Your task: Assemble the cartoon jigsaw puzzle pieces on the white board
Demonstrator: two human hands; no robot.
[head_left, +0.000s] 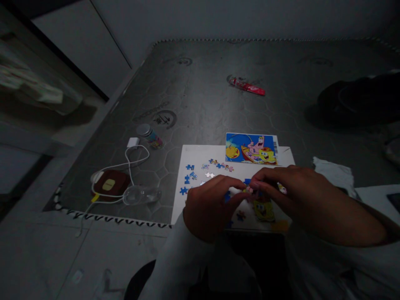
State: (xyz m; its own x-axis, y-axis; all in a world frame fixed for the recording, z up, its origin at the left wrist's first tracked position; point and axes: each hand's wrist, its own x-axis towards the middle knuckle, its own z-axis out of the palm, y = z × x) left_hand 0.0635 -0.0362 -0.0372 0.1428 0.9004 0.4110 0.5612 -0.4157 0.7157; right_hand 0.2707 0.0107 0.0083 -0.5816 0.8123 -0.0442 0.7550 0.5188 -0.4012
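Over the white board, left hand and right hand arch inward, each grip narrow, contents unclear.

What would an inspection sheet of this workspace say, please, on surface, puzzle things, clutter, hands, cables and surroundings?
Surface: grey patterned tablecloth, with a white board on it.
Puzzle things: loose pieces on the board; picture card overlapping its far edge; apparently joined section nearer the person.
Clutter: red wrapper, silver-lidded jar, clear container, brown box.
Hands: left hand and right hand close together over the board; grip too dark to tell.
Cables: white cable, loosely looped near the jar.
Surroundings: pale wall behind; pale floor at left.
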